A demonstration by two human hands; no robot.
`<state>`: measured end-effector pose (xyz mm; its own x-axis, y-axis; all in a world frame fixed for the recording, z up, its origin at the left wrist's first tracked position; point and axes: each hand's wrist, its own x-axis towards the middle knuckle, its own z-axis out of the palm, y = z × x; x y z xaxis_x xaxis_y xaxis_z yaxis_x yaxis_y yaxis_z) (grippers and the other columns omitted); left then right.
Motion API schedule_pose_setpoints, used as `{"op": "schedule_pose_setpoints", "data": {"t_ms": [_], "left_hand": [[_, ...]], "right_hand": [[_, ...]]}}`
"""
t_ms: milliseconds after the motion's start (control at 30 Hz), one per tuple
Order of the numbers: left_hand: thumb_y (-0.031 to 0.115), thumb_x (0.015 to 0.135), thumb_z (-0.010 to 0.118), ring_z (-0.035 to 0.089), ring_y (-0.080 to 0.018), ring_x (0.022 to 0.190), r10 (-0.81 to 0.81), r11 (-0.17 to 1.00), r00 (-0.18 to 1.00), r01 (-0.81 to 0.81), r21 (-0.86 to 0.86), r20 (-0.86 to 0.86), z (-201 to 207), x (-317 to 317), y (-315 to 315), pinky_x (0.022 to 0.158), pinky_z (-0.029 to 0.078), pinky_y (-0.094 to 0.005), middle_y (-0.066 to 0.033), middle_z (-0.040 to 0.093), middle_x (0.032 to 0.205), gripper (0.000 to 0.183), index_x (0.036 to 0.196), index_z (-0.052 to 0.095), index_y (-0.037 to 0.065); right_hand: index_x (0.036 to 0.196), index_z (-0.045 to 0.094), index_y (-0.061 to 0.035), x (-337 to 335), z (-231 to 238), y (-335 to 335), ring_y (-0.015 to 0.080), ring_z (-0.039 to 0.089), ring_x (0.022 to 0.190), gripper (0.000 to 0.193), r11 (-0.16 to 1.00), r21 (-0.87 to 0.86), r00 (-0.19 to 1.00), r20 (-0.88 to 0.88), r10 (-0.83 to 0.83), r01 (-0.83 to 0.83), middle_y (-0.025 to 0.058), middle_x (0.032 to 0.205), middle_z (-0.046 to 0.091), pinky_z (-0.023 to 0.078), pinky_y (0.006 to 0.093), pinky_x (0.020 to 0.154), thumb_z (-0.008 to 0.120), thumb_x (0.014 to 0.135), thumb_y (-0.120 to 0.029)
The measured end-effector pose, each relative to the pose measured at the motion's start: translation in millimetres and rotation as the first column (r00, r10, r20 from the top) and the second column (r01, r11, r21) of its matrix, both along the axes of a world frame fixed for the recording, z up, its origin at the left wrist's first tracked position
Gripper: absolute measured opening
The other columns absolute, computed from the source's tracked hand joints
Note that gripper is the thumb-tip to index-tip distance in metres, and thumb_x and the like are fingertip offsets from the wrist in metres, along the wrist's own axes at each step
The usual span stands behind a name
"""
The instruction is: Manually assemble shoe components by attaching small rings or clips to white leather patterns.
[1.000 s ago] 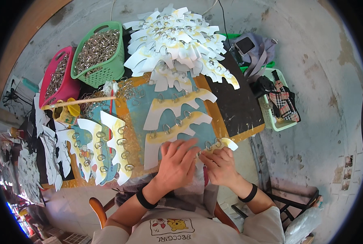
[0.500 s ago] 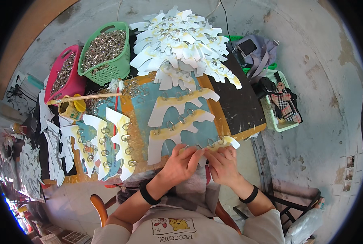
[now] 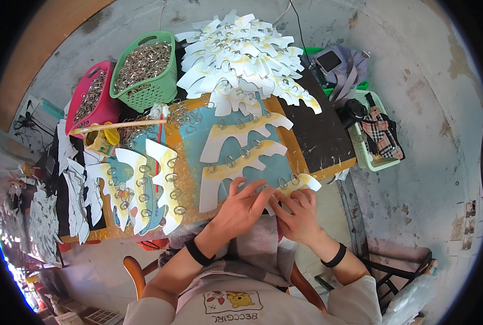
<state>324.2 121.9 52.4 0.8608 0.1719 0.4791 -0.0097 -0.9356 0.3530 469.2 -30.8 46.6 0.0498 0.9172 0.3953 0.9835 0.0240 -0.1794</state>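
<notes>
Near the table's front edge a white curved cut piece (image 3: 304, 183) with a scalloped edge, a yellowish glue-like band and metal rings lies under both hands. My right hand (image 3: 300, 219) has its fingers bent on the piece's right part. Beside it my left hand (image 3: 240, 211) has its thumb and fingers closed over the left part, mostly hiding it; the fingertips of both hands nearly meet. Just beyond lie two similar white pieces, the nearer one (image 3: 241, 164) and the farther one (image 3: 247, 129), each with rings along its yellowish edge.
Left stand several ringed white pieces (image 3: 169, 189), a glue pot (image 3: 98, 143) and a brush (image 3: 119, 125) lying across it. Behind are a green basket (image 3: 144, 97) and a pink basket (image 3: 98, 111) of metal rings. Finished-looking pieces are heaped (image 3: 241, 54) at the back; a pale basket (image 3: 379, 162) is right.
My left hand's fingers have spread and lifted a little, while both hands stay at the piece. The whole view has shifted slightly.
</notes>
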Motion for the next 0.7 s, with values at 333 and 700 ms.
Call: {"op": "schedule_pose_setpoints", "data": {"t_ms": [333, 700], "left_hand": [[-0.005, 0.077, 0.073, 0.062, -0.0219, 0.102, 0.133, 0.990, 0.983, -0.138, 0.033, 0.130, -18, -4, -14, 0.094, 0.039, -0.0492, -0.0026, 0.067, 0.100, 0.043, 0.112, 0.051, 0.006], [-0.003, 0.077, 0.074, 0.062, -0.0210, 0.094, 0.255, 0.965, 0.958, -0.260, 0.023, 0.133, -18, -7, -24, 0.091, 0.038, -0.0484, 0.0012, 0.067, 0.098, 0.043, 0.111, 0.050, 0.004]], "right_hand": [[0.124, 0.064, -0.0142, 7, 7, 17, 0.0244, 0.054, 0.094, 0.051, 1.000, 0.011, 0.961, -0.277, -0.004, 0.007, 0.0047, 0.104, 0.063, 0.038, 0.0434, 0.093, 0.064, 0.073, -0.009], [0.120, 0.067, -0.0122, 9, 4, 32, 0.0230, 0.051, 0.082, 0.044, 0.996, 0.034, 0.997, 0.005, 0.076, -0.076, 0.0038, 0.085, 0.049, 0.039, 0.0403, 0.082, 0.065, 0.076, -0.014]]}}
